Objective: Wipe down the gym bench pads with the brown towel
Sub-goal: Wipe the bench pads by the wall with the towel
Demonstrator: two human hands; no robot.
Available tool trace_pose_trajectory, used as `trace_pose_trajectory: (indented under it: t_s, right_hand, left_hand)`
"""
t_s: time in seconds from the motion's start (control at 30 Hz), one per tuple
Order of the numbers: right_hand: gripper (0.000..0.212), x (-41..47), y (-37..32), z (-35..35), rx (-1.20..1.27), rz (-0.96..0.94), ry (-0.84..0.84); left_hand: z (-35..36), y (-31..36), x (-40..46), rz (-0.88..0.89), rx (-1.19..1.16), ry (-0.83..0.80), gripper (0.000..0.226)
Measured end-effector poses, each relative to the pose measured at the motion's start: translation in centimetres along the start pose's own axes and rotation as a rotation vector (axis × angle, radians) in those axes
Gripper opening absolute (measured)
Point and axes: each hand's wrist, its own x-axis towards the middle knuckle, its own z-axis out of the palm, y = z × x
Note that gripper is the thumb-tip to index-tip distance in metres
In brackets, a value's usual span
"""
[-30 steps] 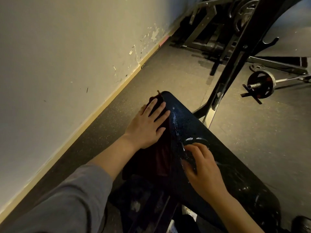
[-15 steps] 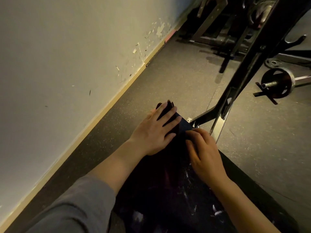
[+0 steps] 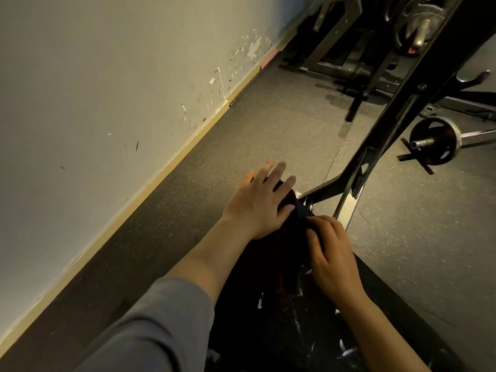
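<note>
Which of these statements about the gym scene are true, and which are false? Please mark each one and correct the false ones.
1. The left hand lies flat, fingers straight, on the dark towel at the far end of the bench pad. True.
2. The right hand is lifted off the pad. False: it rests on the pad, fingers curled.
3. A barbell with a weight plate lies on the floor to the right. True.
4. The wall is on the person's right. False: it is on the left.

Scuffed white wall (image 3: 94,89); speckled grey floor (image 3: 281,124); possibly rubber.
</note>
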Motion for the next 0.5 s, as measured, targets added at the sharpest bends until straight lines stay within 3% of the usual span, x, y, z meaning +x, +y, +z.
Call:
trace_pose_trajectory:
  t_s: [0.33, 0.5]
  right_hand:
    - [0.037, -2.1, -3.0, -1.7, -0.121, -0.081, 0.007]
    - [0.037, -2.2, -6.5, 0.4, -0.169, -0.217, -0.036]
  left_hand:
    - [1.5, -0.9, -6.3, -0.070, -0.201, 0.037, 0.063]
    - [3.4, 0.1, -13.6, -0.218, -0.281, 0.148, 0.063]
